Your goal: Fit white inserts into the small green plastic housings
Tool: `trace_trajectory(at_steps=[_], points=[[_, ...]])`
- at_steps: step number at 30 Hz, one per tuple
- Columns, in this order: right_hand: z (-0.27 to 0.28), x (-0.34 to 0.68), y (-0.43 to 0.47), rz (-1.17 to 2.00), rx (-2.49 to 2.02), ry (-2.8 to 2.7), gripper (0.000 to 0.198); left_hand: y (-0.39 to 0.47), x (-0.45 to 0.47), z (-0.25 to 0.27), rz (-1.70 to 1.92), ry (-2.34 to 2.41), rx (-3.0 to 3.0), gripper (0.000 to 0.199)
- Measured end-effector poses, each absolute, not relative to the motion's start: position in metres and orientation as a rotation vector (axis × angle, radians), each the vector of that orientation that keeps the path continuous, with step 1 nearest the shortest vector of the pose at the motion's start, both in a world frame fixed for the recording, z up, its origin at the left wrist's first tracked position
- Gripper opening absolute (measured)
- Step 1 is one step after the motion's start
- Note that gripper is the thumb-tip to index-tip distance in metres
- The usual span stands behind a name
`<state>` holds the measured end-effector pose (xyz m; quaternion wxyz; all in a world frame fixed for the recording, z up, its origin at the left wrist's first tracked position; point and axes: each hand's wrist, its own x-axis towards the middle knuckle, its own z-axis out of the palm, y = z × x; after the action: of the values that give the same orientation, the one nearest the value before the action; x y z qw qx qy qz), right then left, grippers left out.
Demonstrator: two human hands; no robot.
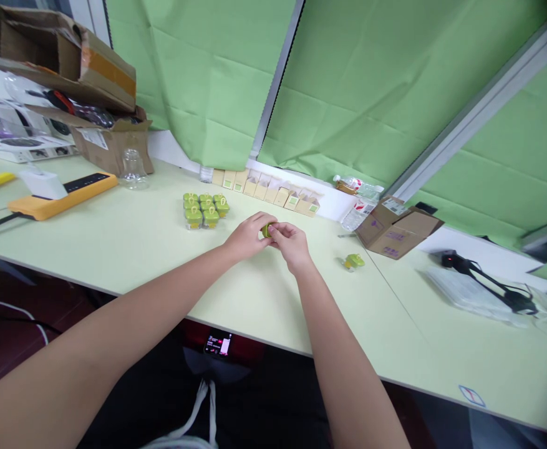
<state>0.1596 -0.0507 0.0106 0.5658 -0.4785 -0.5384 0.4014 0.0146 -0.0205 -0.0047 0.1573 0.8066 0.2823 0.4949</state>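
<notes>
Above the middle of the table, my left hand (247, 238) and my right hand (292, 244) come together around a small green-lidded container (267, 230). Fingers of both hands pinch it, and they hide most of it; only part of its green top shows. To the left, a tight cluster of similar small clear containers with green lids (202, 214) stands on the table, pale loops on their lids. Another green-lidded container (353, 260) sits apart, to the right of my right hand.
A row of small cardboard boxes (268, 189) lines the wall. Plastic bottles (358, 212) and a cardboard box (397, 231) are at the back right. On the left are an orange power strip (74, 193), a clear glass-like vessel (133, 169) and stacked cartons (109, 75). A phone (217, 343) glows below the table edge.
</notes>
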Motion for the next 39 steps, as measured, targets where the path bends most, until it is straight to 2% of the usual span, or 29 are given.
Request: trace_trajectory(at_steps=[6,12,18,30,39], points=[[0.012,0.162,-0.05,1.044,-1.032,-1.137,0.037,-0.014,0.017,-0.007,1.455,0.694,1.974,0.05],[0.011,0.164,-0.048,1.106,-0.98,-1.136,0.036,-0.001,0.019,-0.01,1.346,0.635,1.448,0.021],[0.013,0.166,-0.049,1.155,-0.961,-1.132,0.034,-0.005,0.016,-0.005,1.161,0.589,1.317,0.026],[0.013,0.161,-0.051,1.122,-0.874,-1.144,0.03,-0.001,0.015,-0.003,1.21,0.821,1.316,0.012],[0.01,0.159,-0.049,1.059,-0.924,-1.14,0.044,-0.005,0.023,-0.008,1.203,0.884,1.305,0.007]])
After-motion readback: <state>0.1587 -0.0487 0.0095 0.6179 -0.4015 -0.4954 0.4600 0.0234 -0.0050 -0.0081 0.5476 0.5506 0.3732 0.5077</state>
